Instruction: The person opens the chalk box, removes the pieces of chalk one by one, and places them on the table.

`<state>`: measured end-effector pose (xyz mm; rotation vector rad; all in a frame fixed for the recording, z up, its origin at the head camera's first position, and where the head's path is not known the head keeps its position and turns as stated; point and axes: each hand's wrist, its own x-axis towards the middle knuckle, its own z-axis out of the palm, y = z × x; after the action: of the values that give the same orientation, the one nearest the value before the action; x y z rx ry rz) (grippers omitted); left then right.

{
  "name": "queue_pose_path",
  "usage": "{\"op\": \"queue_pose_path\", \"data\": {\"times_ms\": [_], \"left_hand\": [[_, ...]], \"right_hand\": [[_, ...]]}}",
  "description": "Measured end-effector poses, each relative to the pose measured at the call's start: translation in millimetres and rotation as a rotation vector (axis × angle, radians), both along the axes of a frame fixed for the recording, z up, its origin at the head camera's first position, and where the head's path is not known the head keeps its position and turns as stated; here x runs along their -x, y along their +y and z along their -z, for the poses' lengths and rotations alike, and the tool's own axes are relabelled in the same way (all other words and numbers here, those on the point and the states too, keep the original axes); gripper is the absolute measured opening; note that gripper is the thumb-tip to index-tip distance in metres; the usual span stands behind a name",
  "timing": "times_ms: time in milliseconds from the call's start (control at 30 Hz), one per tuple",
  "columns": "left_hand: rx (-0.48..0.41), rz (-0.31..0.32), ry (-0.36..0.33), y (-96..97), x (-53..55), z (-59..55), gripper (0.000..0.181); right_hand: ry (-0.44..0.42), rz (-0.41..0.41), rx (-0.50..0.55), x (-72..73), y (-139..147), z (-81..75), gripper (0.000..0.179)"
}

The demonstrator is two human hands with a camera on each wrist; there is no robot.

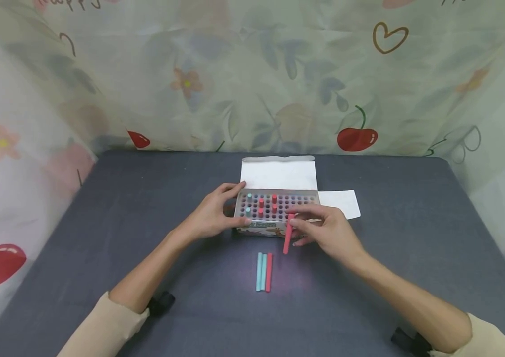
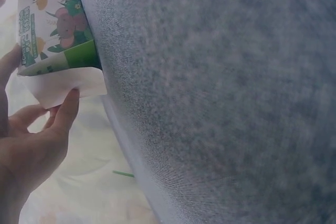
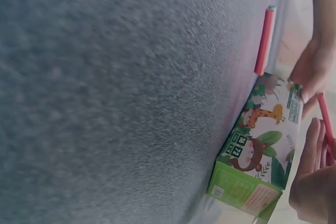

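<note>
A cartoon-printed cardboard box [image 1: 257, 231] stands on the table, its holed insert holding several upright red and teal chalk sticks. My left hand [image 1: 210, 213] grips the box's left end, thumb at the front corner and fingers toward the back. In the left wrist view, that thumb touches a white end flap [image 2: 63, 87]. My right hand [image 1: 330, 230] pinches a red chalk stick [image 1: 287, 240] between thumb and fingers, tilted in front of the box's right half. The right wrist view shows the same red chalk stick [image 3: 325, 116] beside the printed box [image 3: 262, 124].
Nearer me, two teal chalk sticks [image 1: 262, 271] and a red one [image 1: 269, 272] lie side by side on the dark tablecloth [image 1: 199, 307]. The box's white lid [image 1: 279, 173] stands raised behind it. A white side flap [image 1: 342, 202] extends right. Patterned curtain [image 1: 243, 99] hangs behind the table.
</note>
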<state>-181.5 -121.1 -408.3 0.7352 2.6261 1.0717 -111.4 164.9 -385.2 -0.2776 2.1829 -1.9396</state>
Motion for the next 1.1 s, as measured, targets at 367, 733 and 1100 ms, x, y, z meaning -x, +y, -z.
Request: {"op": "queue_pose_path", "data": {"times_ms": [367, 733, 1100], "left_hand": [[0.007, -0.002, 0.003, -0.4, -1.2, -1.4, 0.092], [0.006, -0.008, 0.011, -0.5, -0.2, 1.2, 0.092], [-0.001, -0.014, -0.005, 1.3, -0.4, 0.9, 0.091]], "right_hand": [[-0.066, -0.034, -0.002, -11.9, -2, 9.4, 0.033], [-0.197, -0.081, 0.019, -18.0, -11, 30.6, 0.035], [-0.305, -0.084, -0.002, -19.1, -10, 49.3, 0.033]]}}
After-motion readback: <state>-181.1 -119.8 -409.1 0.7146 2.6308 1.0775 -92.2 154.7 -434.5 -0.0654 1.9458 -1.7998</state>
